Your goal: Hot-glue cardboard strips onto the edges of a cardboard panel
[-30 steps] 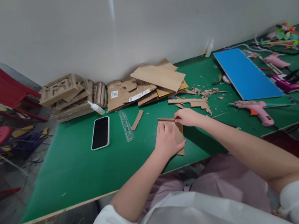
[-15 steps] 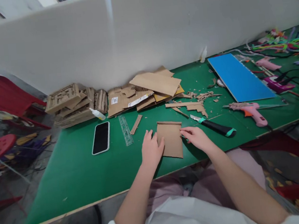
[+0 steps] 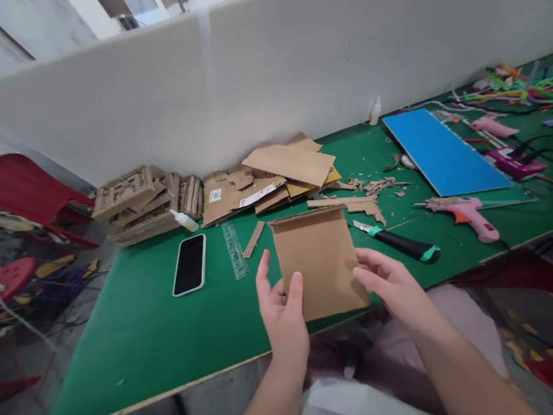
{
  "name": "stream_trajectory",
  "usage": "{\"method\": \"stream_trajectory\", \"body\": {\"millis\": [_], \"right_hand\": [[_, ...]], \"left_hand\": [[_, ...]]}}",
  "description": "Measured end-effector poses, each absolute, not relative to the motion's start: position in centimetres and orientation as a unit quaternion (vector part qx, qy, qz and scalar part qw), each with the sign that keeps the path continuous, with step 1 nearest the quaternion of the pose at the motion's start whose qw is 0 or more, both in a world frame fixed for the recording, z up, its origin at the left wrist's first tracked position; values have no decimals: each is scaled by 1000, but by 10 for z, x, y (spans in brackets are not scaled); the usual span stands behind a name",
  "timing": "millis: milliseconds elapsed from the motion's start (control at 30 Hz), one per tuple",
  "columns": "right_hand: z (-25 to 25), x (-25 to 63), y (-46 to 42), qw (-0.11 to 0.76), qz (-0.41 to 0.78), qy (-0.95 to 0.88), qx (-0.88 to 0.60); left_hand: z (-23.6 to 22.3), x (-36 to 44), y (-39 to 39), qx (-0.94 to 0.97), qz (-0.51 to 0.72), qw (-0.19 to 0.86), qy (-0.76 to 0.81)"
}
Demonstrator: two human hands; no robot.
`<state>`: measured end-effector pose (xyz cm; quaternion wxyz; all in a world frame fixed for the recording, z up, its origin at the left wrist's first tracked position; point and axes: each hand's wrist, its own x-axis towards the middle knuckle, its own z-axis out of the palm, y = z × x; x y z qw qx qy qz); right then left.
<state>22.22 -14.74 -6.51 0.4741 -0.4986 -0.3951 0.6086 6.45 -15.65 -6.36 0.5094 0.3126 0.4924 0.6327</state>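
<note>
A square piece of brown cardboard (image 3: 318,265) is tilted up above the front of the green table, with a narrow cardboard strip along its far edge. My left hand (image 3: 286,304) grips its left side, thumb on the near face and forefinger stretched out beside it. On the right edge, my right hand (image 3: 391,281) pinches it between thumb and fingers. Just right of that hand lies a black and teal utility knife (image 3: 402,241) with its blade out. Left of the cardboard are thin cardboard strips (image 3: 254,239) and a clear stencil ruler (image 3: 234,250).
A phone (image 3: 189,265) lies on the left of the green table (image 3: 137,338). Cardboard sheets (image 3: 296,163), stacked cardboard pieces (image 3: 134,205) and a glue bottle (image 3: 184,220) stand along the back. To the right are a blue board (image 3: 447,152) and a pink glue gun (image 3: 473,214).
The cardboard square, flat on the table under my hands before, is now lifted and tilted toward me. My right hand has moved from its far edge to its right side. The view has tipped up.
</note>
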Motion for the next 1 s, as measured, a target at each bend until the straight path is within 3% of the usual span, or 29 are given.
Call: {"method": "stream_trajectory", "body": {"millis": [500,1000], "right_hand": [[-39,229,-181,482,584,-392,-523],[-17,231,-200,476,660,-340,-472]], "left_hand": [[-32,71,-187,285,600,573,480],[-23,63,-207,380,565,573,455]]}}
